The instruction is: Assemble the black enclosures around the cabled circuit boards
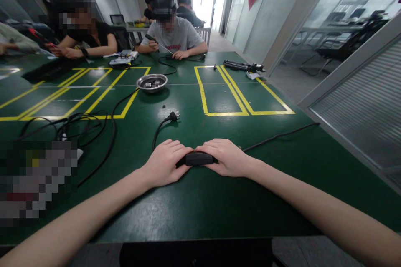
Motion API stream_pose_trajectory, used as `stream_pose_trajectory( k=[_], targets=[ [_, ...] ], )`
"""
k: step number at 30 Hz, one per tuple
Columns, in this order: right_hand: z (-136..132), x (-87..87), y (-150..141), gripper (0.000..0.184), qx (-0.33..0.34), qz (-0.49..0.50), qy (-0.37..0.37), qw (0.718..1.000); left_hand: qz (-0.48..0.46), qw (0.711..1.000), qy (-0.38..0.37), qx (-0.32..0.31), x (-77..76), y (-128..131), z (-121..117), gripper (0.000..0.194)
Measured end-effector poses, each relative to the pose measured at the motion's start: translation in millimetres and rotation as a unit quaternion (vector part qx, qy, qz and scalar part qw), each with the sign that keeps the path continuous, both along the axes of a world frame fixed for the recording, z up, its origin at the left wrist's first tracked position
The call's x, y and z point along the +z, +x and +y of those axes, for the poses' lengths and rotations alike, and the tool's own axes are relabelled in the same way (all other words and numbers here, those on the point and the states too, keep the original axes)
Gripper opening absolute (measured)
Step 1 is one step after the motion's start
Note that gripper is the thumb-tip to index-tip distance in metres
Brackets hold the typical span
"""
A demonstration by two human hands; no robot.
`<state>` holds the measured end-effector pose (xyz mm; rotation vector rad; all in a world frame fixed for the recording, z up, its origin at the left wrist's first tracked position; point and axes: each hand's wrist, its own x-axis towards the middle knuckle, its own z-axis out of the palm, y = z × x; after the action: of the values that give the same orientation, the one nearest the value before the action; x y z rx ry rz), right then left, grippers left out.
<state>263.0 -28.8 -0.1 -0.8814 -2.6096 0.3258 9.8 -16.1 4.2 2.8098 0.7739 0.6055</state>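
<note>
L hand (166, 162) & R hand (224, 156) closed round opp. ends of blk. brick (199, 158). Prob. rigid, lightish, slick; end grip approp.

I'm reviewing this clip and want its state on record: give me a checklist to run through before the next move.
1. Left hand on black box: ok.
2. Right hand on black box: ok.
3. Plug out of any socket: ok, prongs bare.
4. Table free of cables at left: not ok, cable runs there.
5. Metal parts inside bowl: ok.
6. Cords joined to box: cannot tell, hands hide its ends.
</note>
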Motion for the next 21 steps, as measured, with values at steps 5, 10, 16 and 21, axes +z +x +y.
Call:
stream_pose_trajectory(
  k=[5, 10, 16, 21],
  targets=[
    [-1.5, 2.6, -0.3, 0.026, 0.009, -0.007, 0.026, 1.000, -0.004, 1.000, -0.001, -0.007, 1.2, 0.8, -1.1, 0.026],
    [-1.4, 2.9, 0.6, 0.036, 0.016, -0.039, 0.064, 0.997, 0.017, 1.000, -0.004, -0.003, 0.9, 1.5, -3.5, 0.027],
    [-1.5, 4.0, 0.4, 0.034, 0.016, -0.065, 0.081, 0.994, -0.012, 0.999, 0.040, -0.021, -1.4, 0.6, -1.6, 0.038],
    [-2.0, 3.9, -0.8, 0.038, 0.007, -0.068, 0.096, 0.993, 0.001, 0.998, 0.051, -0.033, 0.8, -0.2, -2.0, 0.036]
  ],
)
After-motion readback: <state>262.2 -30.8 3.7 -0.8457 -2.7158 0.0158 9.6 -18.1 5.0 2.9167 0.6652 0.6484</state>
